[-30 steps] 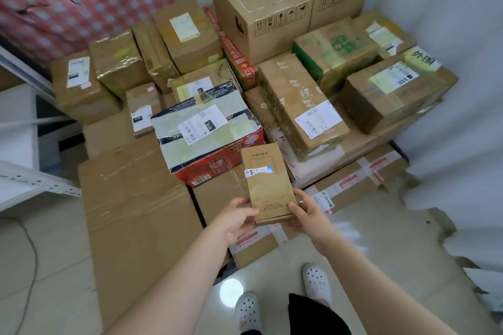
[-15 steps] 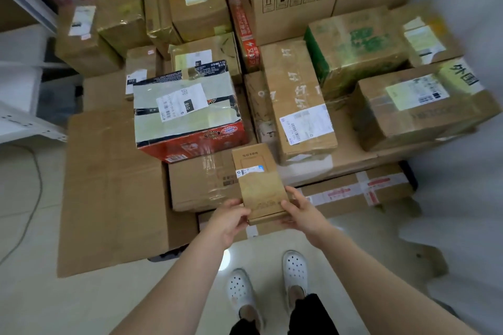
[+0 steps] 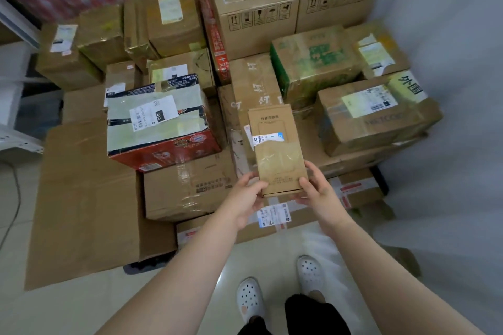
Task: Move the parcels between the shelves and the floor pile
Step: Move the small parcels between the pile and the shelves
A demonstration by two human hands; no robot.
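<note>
Holding the slim parcel (image 3: 277,149) by its near end, left hand (image 3: 245,194) and right hand (image 3: 319,192) each pinch one corner with curled fingers (image 3: 305,184). Its long axis runs away from the fingers, above the floor pile (image 3: 187,193); both hands equally near

The person wears a pair of white moulded clogs with rounded toe caps pierced by rows of small round holes. The left clog (image 3: 249,298) has a small orange-brown mark near its toe, and the right clog (image 3: 310,275) looks plain white. Black trousers (image 3: 313,313) cover the legs and reach down to the ankles; their fabric is too dark to make out. The left forearm (image 3: 190,266) and right forearm (image 3: 381,266) are bare, as are the left hand (image 3: 245,193) and right hand (image 3: 318,190).
</note>
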